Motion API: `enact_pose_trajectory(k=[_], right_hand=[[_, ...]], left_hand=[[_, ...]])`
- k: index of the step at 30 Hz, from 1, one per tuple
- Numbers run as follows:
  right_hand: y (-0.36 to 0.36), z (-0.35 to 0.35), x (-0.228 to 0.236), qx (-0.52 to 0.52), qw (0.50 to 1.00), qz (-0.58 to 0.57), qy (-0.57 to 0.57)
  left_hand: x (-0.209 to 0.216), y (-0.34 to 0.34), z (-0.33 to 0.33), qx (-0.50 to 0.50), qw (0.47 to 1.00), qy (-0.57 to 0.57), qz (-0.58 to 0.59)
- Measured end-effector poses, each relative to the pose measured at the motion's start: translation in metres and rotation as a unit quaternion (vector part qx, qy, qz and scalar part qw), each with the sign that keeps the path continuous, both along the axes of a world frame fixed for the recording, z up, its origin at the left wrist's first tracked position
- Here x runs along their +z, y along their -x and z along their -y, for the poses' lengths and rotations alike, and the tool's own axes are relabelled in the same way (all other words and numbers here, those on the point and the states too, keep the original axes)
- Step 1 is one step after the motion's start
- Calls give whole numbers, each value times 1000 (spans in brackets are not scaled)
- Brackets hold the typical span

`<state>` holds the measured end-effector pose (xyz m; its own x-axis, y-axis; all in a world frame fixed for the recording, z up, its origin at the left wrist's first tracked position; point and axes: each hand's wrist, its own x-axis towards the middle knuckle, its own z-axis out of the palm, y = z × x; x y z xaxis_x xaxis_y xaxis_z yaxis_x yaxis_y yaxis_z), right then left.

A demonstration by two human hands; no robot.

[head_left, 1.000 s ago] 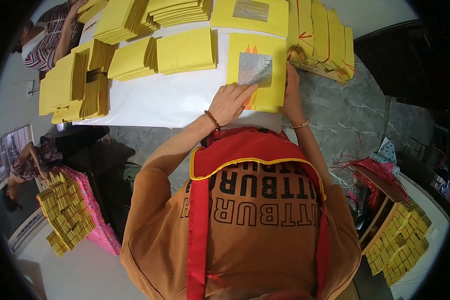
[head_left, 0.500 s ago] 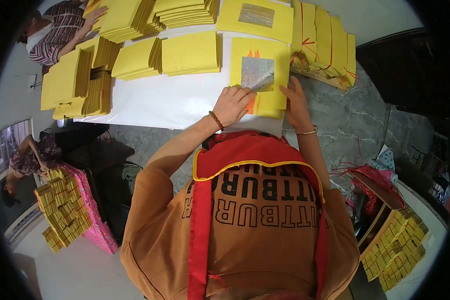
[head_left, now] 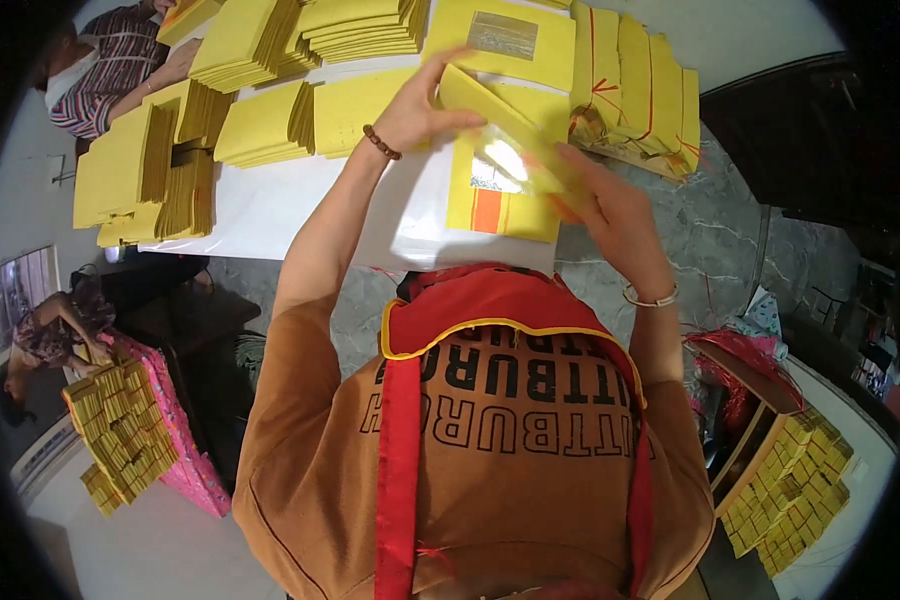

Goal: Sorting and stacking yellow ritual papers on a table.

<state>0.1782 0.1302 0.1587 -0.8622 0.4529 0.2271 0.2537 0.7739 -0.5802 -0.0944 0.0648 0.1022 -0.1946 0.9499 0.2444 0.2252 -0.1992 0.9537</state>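
A yellow paper sheet (head_left: 510,120), blurred by motion, is lifted and tilted above the table between my two hands. My left hand (head_left: 420,105), wearing a brown bead bracelet, grips its upper left corner between thumb and fingers. The sheet's lower right side is in my right hand (head_left: 615,215), which wears a pale bangle; its fingertips are partly hidden. Beneath lies another yellow sheet (head_left: 460,215) with a shiny silver rectangle (head_left: 495,178) and an orange strip (head_left: 486,212). Just beyond it lies a yellow sheet with a silver patch (head_left: 505,37).
Folded yellow paper stacks (head_left: 265,125) stand along the white table (head_left: 270,215). Bundles tied with red string (head_left: 635,90) sit at its right end. A person in a striped top (head_left: 110,65) works at far left. Another person (head_left: 65,320) is beside a pile of yellow bundles (head_left: 130,425).
My hands have moved apart and up from the flat sheet. A yellow sheet is now raised and tilted between them, showing another sheet with silver and orange below.
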Motion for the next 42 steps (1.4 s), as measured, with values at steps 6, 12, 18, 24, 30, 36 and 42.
enact_pose_trajectory(k=[6,12,18,24,30,36,42], right_hand=[[4,5,-4,-77,985,155,-16],[-10,-9,-7,-85,985,101,115],[-11,-21,-55,-105,856,-297,409],[-10,-21,-93,-142,875,-173,430],[-3,-22,-85,-145,856,-200,455],[-10,-23,-83,-128,875,-164,438],[-17,-18,-106,-256,750,-260,551]], left_hand=[[-30,-13,17,-46,985,113,119],[-18,-9,32,-46,964,111,236],[-52,-8,35,16,961,76,266],[-44,-21,42,-7,964,56,260],[-59,-17,43,-14,975,126,184],[-40,-23,36,14,977,144,154],[-7,-35,21,255,937,-12,-240]])
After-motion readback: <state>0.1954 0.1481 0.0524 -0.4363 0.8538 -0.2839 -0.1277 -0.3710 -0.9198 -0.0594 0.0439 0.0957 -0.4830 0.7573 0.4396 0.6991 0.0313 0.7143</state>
